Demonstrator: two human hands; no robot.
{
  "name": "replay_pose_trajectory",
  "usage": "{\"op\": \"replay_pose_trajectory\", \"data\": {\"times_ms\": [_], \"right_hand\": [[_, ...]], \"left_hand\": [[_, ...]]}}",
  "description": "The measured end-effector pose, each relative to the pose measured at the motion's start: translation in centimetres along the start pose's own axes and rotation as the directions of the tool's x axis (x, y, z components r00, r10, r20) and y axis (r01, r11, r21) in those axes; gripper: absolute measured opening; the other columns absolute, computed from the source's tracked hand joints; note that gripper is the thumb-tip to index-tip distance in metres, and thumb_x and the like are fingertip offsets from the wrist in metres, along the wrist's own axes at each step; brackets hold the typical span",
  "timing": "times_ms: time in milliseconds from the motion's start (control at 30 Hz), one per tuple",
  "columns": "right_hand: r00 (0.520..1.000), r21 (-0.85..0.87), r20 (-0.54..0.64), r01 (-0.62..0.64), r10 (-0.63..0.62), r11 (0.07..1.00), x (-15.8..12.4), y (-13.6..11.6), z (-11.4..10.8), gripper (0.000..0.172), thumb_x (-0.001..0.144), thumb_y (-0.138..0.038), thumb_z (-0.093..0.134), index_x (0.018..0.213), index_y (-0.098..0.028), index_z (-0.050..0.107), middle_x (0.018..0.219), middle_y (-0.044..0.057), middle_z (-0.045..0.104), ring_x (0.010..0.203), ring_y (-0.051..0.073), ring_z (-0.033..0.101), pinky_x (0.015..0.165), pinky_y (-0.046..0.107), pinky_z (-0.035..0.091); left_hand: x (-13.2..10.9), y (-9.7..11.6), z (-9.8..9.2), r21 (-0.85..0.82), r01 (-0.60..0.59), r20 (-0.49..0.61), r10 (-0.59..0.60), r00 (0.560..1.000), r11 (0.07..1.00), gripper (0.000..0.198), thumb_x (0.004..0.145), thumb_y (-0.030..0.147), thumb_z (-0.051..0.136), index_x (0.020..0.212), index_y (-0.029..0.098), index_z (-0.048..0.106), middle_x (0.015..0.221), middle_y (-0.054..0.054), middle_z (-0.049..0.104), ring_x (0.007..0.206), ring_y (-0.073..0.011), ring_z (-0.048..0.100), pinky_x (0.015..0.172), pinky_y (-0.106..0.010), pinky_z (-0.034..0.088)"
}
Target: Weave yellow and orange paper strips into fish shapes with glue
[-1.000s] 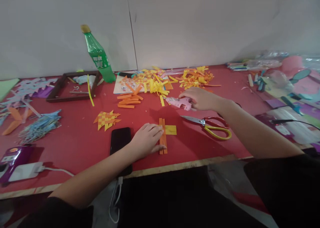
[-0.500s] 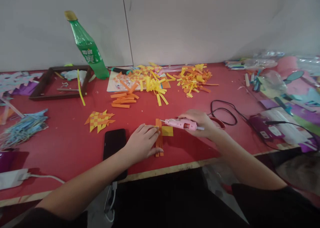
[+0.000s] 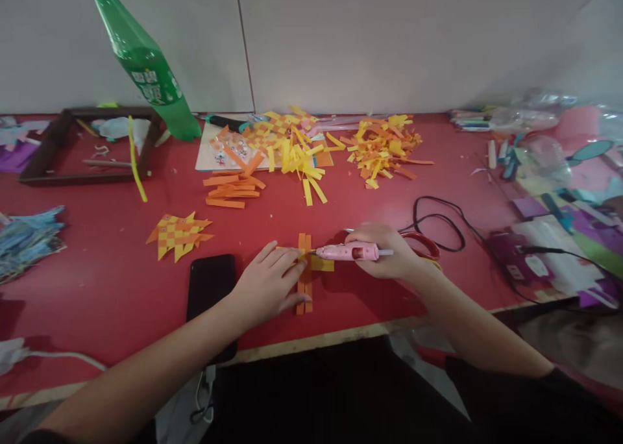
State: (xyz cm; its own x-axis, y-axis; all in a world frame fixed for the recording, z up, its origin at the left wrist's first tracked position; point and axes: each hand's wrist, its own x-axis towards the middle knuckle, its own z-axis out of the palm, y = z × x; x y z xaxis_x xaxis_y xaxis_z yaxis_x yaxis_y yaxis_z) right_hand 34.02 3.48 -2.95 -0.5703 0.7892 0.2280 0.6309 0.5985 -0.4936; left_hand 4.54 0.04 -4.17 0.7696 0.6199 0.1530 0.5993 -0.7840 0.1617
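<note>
My right hand (image 3: 382, 250) is closed round a pink glue gun (image 3: 348, 252), whose tip points left and meets the crossed paper strips. Two orange strips (image 3: 304, 282) lie upright side by side on the red table, crossed by a yellow strip (image 3: 323, 263) that sticks out to the right. My left hand (image 3: 270, 280) lies flat with its fingers spread, the fingertips resting on the left part of the strips and the thumb on their lower part.
A black phone (image 3: 211, 287) and a woven paper fish (image 3: 179, 235) are to the left. Behind lie orange strips (image 3: 233, 189), yellow strips (image 3: 296, 158) and a mixed pile (image 3: 384, 147). A green bottle (image 3: 156, 84) stands at the back left; a black cable (image 3: 440, 198) curls at the right.
The glue gun tip has moved down and left onto the crossed strips. My left hand still presses them. The camera view has shifted a little.
</note>
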Motion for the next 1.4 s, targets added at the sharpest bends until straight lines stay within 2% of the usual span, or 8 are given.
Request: {"op": "replay_pose_trajectory", "data": {"times_ms": [167,333,500,667,900,1400], "right_hand": [[0.998,-0.015,0.051,-0.04,0.04,0.999,0.6,-0.5,-0.3,0.009,0.078,-0.018,0.052,0.078,-0.021,0.061,0.072,0.002,0.069,0.063,0.015,0.059,0.06,0.028,0.04],[0.997,-0.036,0.061,-0.042,0.044,0.998,0.6,-0.3,0.0,0.008,0.077,-0.021,0.052,0.075,-0.021,0.059,0.068,0.002,0.067,0.061,0.015,0.057,0.06,0.028,0.038],[0.997,-0.062,0.059,-0.043,0.046,0.997,0.4,-0.3,0.1,0.007,0.077,-0.02,0.052,0.075,-0.021,0.059,0.067,0.002,0.064,0.06,0.016,0.055,0.058,0.029,0.036],[0.997,-0.077,0.053,-0.045,0.049,0.996,0.3,-0.5,0.1,0.007,0.076,-0.02,0.052,0.075,-0.021,0.06,0.067,0.003,0.065,0.061,0.016,0.054,0.058,0.029,0.036],[0.998,-0.093,0.056,-0.037,0.042,0.995,0.3,-0.4,0.1,0.006,0.075,-0.02,0.053,0.076,-0.021,0.059,0.066,0.002,0.064,0.06,0.016,0.054,0.056,0.029,0.035],[0.995,-0.15,0.049,-0.082,0.09,0.985,0.7,-0.7,0.0,0.006,0.074,-0.022,0.05,0.068,-0.021,0.049,0.06,0.001,0.058,0.056,0.014,0.048,0.054,0.028,0.031]], "left_hand": [[0.1,0.2,-0.2,0.003,-0.001,-0.025,0.001,1.0,1.0,0.055,0.088,0.056,0.061,0.118,0.01,0.068,0.122,-0.018,0.066,0.115,-0.033,0.059,0.108,-0.052,0.039],[0.1,0.4,-0.7,0.01,0.026,-0.027,-0.026,0.999,1.0,0.057,0.082,0.055,0.069,0.116,0.009,0.07,0.112,-0.019,0.063,0.101,-0.0331,0.059,0.093,-0.049,0.048],[0.1,0.4,-1.0,0.018,0.045,-0.014,-0.045,0.999,0.999,0.052,0.085,0.055,0.066,0.115,0.013,0.071,0.106,-0.016,0.063,0.095,-0.0308,0.055,0.086,-0.047,0.045],[0.1,0.3,-1.0,0.019,0.042,0.001,-0.042,0.999,0.999,0.055,0.088,0.059,0.059,0.118,0.015,0.07,0.095,-0.012,0.064,0.09,-0.0291,0.053,0.082,-0.045,0.043],[0.0,0.4,-0.9,0.036,0.06,-0.016,-0.06,0.998,0.998,0.054,0.09,0.06,0.054,0.119,0.017,0.07,0.117,-0.014,0.065,0.098,-0.0302,0.053,0.088,-0.045,0.04],[-0.1,0.3,-0.7,0.041,0.069,-0.015,-0.069,0.998,0.997,0.052,0.09,0.06,0.055,0.119,0.019,0.071,0.129,-0.017,0.062,0.106,-0.0333,0.052,0.089,-0.047,0.041]]}}
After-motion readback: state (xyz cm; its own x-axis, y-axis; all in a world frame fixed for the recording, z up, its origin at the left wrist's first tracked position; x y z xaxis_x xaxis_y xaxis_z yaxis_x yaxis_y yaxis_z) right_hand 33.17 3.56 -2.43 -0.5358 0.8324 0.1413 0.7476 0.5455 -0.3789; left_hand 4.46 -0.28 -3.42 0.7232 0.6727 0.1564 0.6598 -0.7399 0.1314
